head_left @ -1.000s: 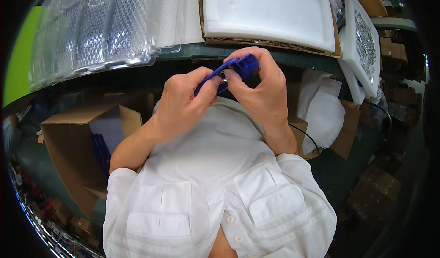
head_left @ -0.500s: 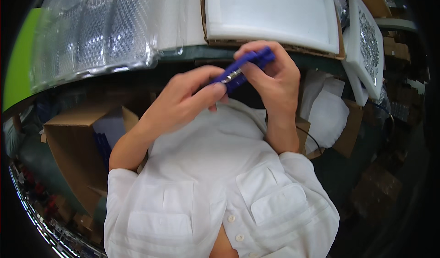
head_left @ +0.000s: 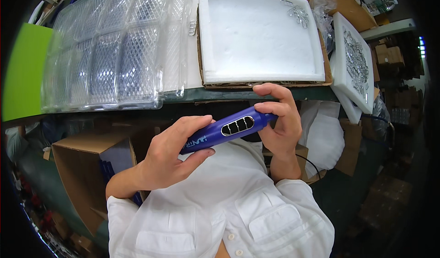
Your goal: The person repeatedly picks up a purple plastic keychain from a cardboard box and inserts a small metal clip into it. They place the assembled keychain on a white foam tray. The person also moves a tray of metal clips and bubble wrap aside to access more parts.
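The person in the white shirt [head_left: 220, 189] has a blue handle [head_left: 217, 132] up in front of the body, just short of the near edge of the desk [head_left: 220, 94]. Its long axis runs slantwise, the broad lettered end low on the left, the narrower end pointing up and to the right, with a chrome-rimmed black panel [head_left: 237, 126] facing up. Over on the desk's left I can see a clear plastic tray [head_left: 158, 86] split into compartments; beside it a white foam tray [head_left: 256, 42] sits in cardboard, a few small metal parts [head_left: 298, 14] in its far right corner. A second foam tray [head_left: 340, 42] leans at the right, carrying a heap of metal pieces [head_left: 356, 63]. Below, the left cardboard box [head_left: 75, 180] has blue pieces [head_left: 107, 168] inside. The left hand [head_left: 167, 157] clasps the broad end, thumb below and fingers above, parted by the handle's thickness. The right hand [head_left: 284, 125] curls about the narrow end, one fingertip against it, the forefinger lifted clear; how firmly its thumb presses I can't tell.
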### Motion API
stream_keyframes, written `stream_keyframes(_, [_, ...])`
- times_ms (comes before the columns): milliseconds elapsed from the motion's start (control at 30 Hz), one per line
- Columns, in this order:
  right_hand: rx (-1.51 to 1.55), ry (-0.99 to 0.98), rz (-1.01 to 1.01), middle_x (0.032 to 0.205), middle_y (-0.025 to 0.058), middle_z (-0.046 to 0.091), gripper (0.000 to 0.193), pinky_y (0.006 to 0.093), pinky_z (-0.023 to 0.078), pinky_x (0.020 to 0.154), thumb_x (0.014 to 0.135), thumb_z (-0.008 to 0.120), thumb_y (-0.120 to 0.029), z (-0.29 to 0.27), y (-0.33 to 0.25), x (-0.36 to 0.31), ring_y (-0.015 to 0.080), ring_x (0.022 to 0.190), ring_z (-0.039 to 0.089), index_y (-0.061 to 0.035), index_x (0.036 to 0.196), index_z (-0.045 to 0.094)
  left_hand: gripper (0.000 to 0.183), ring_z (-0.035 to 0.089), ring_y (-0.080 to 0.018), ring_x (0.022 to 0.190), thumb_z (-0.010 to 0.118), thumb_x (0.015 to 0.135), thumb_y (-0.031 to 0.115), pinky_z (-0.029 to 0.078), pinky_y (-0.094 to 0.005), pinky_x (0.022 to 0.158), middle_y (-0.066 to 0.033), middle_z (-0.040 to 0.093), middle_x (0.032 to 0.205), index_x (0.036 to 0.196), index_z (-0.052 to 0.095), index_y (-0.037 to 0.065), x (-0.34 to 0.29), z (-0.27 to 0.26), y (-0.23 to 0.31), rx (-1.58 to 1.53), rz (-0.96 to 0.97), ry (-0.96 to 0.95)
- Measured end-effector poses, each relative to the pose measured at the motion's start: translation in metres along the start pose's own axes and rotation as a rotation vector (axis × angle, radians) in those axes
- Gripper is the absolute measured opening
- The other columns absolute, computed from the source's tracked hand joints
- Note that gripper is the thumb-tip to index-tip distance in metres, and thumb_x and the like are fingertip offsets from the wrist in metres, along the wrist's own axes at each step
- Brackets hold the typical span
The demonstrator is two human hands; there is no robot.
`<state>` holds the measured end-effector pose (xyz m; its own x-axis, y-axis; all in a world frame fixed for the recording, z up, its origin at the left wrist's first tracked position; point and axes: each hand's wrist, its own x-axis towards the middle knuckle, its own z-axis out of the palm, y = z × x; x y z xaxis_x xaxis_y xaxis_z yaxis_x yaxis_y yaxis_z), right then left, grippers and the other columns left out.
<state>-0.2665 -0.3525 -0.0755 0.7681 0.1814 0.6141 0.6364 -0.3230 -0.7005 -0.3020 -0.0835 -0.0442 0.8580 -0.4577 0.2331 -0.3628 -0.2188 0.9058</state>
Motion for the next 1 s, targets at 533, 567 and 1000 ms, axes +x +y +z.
stream_keyframes(533, [-0.202,0.182,0.070,0.134,0.0227,0.066,0.050,0.0407,0.058,0.098,0.079,0.074,0.014,-0.036,0.019,0.022,0.0351,0.115,0.070,-0.0019,0.125,0.064,0.054,0.069,-0.0275,0.112,0.080,0.085,-0.004,0.054,-0.0350,0.097,-0.0188,0.071,0.122,0.136,0.064,0.001,0.095,-0.049,0.011,0.267,0.047,-0.025])
stream_keyframes(567, [-0.217,0.205,0.114,0.135,0.0204,0.066,0.045,0.0397,0.056,0.101,0.081,0.075,0.012,-0.043,0.021,0.023,0.0334,0.118,0.068,-0.0025,0.123,0.065,0.051,0.068,-0.0234,0.106,0.080,0.086,-0.001,0.054,-0.0330,0.093,-0.0162,0.071,0.119,0.135,0.065,0.002,0.125,-0.058,0.008,0.355,-0.005,0.031])
stream_keyframes(1000, [-0.592,0.338,0.429,0.119,0.0153,0.071,0.029,0.0389,0.056,0.088,0.089,0.071,0.006,-0.096,0.051,0.039,0.0280,0.097,0.071,-0.0005,0.118,0.067,0.060,0.059,-0.0321,0.138,0.072,0.100,0.036,0.045,-0.0412,0.116,-0.0202,0.064,0.147,0.148,0.060,0.002,0.301,-0.193,-0.122,0.684,0.119,0.480])
